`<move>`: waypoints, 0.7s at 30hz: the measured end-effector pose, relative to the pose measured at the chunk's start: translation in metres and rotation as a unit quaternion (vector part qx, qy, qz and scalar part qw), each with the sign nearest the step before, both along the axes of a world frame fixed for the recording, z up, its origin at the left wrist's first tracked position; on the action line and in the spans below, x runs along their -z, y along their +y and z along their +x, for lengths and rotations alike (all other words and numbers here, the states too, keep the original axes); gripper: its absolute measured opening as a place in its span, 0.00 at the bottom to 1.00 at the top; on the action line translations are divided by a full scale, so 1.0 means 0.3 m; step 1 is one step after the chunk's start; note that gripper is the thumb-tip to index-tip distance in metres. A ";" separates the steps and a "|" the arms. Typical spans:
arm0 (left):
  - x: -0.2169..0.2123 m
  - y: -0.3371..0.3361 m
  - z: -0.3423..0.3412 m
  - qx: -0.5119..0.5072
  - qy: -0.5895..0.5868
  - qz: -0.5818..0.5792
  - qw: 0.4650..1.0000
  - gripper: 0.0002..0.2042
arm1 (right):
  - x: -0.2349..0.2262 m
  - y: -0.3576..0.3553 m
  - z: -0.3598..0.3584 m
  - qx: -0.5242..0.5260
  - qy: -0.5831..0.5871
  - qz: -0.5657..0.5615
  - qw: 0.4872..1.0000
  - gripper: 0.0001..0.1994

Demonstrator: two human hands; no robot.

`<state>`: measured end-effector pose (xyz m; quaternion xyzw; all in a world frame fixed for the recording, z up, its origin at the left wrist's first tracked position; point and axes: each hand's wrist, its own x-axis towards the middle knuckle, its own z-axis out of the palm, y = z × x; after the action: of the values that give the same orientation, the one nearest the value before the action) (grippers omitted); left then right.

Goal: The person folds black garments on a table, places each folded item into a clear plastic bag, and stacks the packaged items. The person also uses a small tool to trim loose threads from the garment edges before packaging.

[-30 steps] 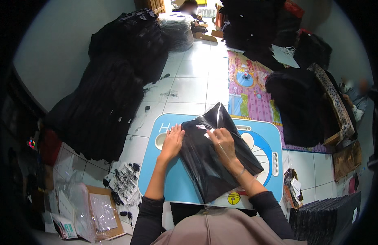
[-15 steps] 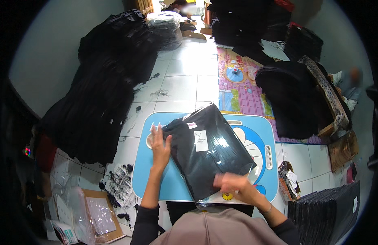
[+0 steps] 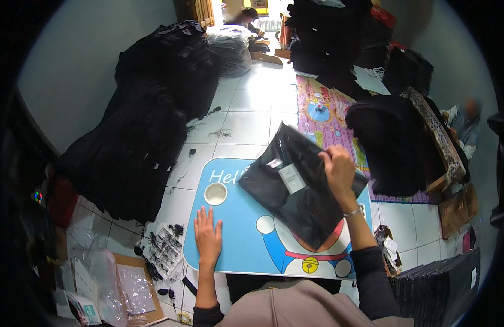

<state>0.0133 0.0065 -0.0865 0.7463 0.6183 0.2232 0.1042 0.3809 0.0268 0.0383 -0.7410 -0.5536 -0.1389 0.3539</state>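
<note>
over the blue worktop your right hand pinches the black bagged garment, lifted at its far edge; left hand lies flat, open, beside the white cup. looks like mid-lift; next needs a clear spot.

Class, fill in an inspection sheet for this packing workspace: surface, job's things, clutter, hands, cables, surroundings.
Surface: low blue cartoon table on white tiled floor.
Job's things: black garment in a clear bag, lifted off the table.
Clutter: white cup recess; small black pieces; plastic sleeves.
Hands: right hand grips the bag's edge; left hand flat on table.
Cables: nothing seen.
Surroundings: black clothing piles; colourful mat; other people at the far end and to the right.
</note>
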 end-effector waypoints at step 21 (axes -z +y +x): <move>-0.058 -0.383 0.293 0.483 0.033 0.117 0.867 0.26 | 0.243 -0.450 -0.007 -0.072 -0.141 -0.222 0.962 0.38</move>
<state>0.1012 -0.1085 -0.0692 0.9653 0.1531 0.1913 0.0904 0.3788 -0.1081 -0.0347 -0.7319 -0.6669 -0.0896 0.1075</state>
